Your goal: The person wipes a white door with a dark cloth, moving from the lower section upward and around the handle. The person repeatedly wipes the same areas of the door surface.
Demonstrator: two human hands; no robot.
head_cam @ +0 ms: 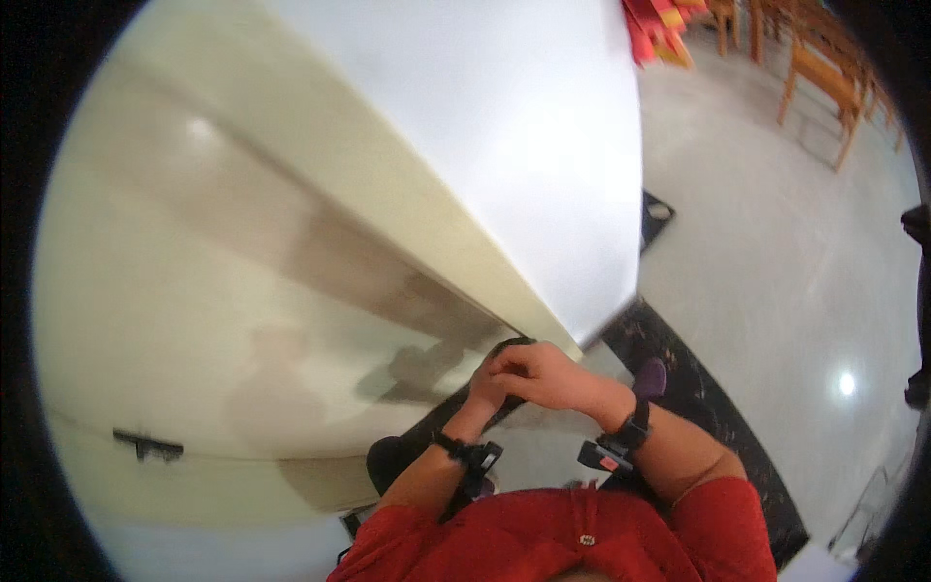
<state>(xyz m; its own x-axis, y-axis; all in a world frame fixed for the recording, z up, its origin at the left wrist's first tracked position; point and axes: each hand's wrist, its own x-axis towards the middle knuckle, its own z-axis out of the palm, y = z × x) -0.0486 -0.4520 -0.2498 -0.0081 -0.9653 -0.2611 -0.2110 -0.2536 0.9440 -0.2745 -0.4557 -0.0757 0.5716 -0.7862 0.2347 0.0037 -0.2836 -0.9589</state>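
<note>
My left hand [489,380] and my right hand [542,375] are together in front of my body, close to the lower end of a pale wall edge. The right hand lies over the left, its thumb and fingers curled. A dark object [513,343] shows partly behind the hands; what it is, and whether either hand holds it, I cannot tell. Each wrist wears a black strap with a small device, one at the left wrist [476,457] and one at the right wrist [614,452]. The sleeves are red.
A cream wall [218,291] with shadows fills the left side, beside a bright white surface [538,145]. A dark patterned floor border [698,393] runs at the right of my body, along a grey floor [764,254]. Wooden chairs [829,73] and red-and-yellow items [658,29] are at the upper right.
</note>
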